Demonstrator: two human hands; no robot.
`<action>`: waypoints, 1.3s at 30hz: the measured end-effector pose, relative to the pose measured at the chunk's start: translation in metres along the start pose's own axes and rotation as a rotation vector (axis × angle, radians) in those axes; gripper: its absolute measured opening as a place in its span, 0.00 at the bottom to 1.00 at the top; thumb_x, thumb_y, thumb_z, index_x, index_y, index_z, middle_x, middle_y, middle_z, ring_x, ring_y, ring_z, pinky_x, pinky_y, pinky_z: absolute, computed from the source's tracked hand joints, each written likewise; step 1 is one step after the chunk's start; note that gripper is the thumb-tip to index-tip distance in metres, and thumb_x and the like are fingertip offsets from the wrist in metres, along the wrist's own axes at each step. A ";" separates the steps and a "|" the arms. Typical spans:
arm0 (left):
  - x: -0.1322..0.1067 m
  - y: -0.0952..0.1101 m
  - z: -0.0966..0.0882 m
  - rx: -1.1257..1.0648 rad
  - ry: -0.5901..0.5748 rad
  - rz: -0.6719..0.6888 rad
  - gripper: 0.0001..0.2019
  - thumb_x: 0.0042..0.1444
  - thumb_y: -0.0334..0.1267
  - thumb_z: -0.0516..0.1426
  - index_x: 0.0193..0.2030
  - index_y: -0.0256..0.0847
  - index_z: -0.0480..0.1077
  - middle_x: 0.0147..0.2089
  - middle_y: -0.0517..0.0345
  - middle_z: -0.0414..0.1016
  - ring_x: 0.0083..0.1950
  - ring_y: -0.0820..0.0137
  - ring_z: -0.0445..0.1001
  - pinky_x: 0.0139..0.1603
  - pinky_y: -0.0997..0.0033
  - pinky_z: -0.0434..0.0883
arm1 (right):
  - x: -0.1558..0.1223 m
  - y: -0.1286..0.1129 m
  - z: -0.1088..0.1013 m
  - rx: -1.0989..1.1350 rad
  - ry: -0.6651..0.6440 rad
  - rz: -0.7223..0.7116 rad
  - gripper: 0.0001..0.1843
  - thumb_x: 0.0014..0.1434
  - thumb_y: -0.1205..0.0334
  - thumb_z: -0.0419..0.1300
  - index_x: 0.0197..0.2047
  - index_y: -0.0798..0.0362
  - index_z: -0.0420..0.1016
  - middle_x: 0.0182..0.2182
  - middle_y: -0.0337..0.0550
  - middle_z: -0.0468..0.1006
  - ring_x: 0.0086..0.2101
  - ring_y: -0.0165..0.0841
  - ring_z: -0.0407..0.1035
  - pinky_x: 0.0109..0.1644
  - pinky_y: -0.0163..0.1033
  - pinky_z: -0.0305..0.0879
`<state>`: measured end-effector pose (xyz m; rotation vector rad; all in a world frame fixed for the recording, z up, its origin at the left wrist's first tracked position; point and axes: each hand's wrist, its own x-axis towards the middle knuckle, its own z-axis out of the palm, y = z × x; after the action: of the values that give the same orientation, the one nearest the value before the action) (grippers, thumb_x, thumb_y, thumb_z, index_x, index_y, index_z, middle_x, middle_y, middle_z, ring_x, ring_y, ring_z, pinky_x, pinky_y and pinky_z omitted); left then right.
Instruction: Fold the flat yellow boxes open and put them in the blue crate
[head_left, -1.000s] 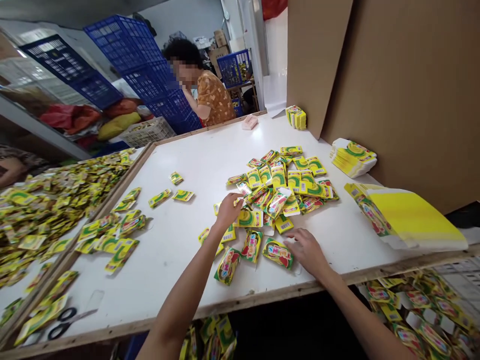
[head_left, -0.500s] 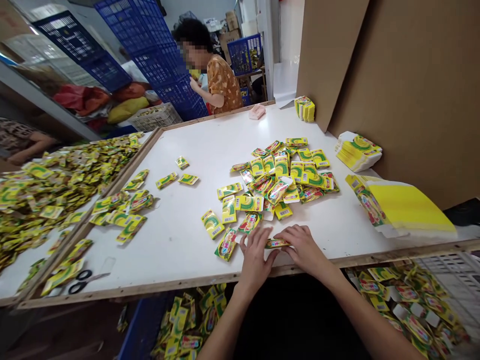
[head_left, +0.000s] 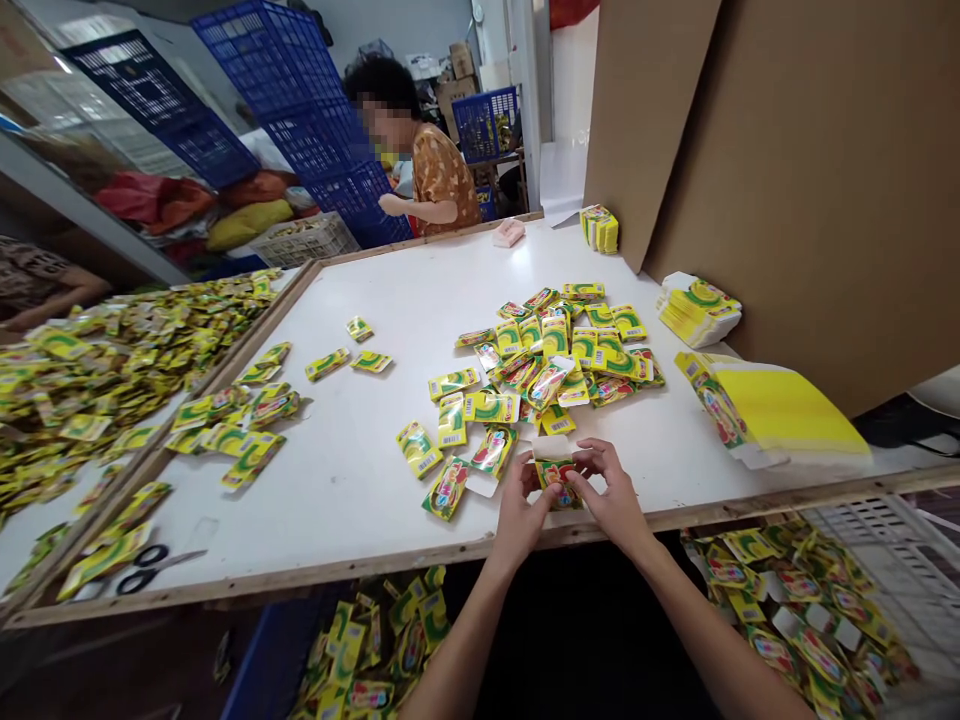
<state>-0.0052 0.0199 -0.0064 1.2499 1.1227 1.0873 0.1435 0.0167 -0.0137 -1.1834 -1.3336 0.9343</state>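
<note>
Between my two hands, near the table's front edge, is a small yellow-green printed box [head_left: 556, 480] with a white flap standing up at its far end. My left hand [head_left: 525, 500] grips its left side, thumb on the printed face. From the right, my right hand [head_left: 609, 495] pinches the other side, its thumb also on the face. Just beyond my hands lies a pile of similar small boxes [head_left: 555, 340], some with white flaps sticking out. One more box [head_left: 446, 488] lies flat to the left of my left hand.
Scissors [head_left: 150, 568] lie at the table's front left. Stacks of flat cartons [head_left: 701, 308] and a larger fanned stack [head_left: 787, 410] stand at right by cardboard sheets [head_left: 810, 200]. Wooden strips edge the white table [head_left: 352, 500]. Filled crates sit below. A co-worker [head_left: 442, 180] stands beyond the table.
The box in my hands has turned from lying edge-on to showing its printed face, its white flap now raised. The view has shifted slightly. The co-worker's arm has lowered.
</note>
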 end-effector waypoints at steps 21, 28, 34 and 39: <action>0.012 -0.011 -0.008 -0.037 0.021 0.063 0.11 0.52 0.42 0.62 0.40 0.39 0.70 0.38 0.55 0.74 0.41 0.67 0.73 0.44 0.69 0.69 | 0.022 0.015 -0.005 -0.085 -0.190 -0.020 0.10 0.60 0.56 0.56 0.35 0.52 0.74 0.35 0.43 0.78 0.36 0.35 0.71 0.43 0.40 0.68; 0.013 -0.009 -0.003 -0.076 0.055 0.069 0.13 0.53 0.38 0.62 0.44 0.40 0.70 0.41 0.53 0.76 0.44 0.66 0.74 0.47 0.67 0.70 | 0.021 0.020 0.001 0.021 -0.148 -0.061 0.10 0.60 0.57 0.57 0.42 0.51 0.75 0.37 0.44 0.78 0.38 0.36 0.72 0.44 0.42 0.69; 0.008 -0.002 -0.003 -0.044 0.087 0.048 0.09 0.54 0.40 0.61 0.40 0.38 0.75 0.41 0.50 0.78 0.45 0.64 0.74 0.49 0.66 0.69 | 0.018 0.012 -0.002 -0.041 -0.143 -0.103 0.09 0.59 0.55 0.59 0.36 0.51 0.77 0.35 0.44 0.78 0.35 0.35 0.71 0.40 0.40 0.69; 0.012 0.000 0.002 -0.056 0.156 0.012 0.08 0.51 0.38 0.63 0.37 0.38 0.75 0.33 0.56 0.77 0.35 0.70 0.73 0.38 0.72 0.69 | 0.022 0.006 0.000 -0.109 -0.111 -0.002 0.09 0.55 0.56 0.61 0.37 0.52 0.77 0.32 0.42 0.78 0.29 0.33 0.69 0.36 0.39 0.68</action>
<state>-0.0020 0.0319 -0.0068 1.1444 1.1949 1.2337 0.1462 0.0395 -0.0148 -1.2277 -1.4904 0.9476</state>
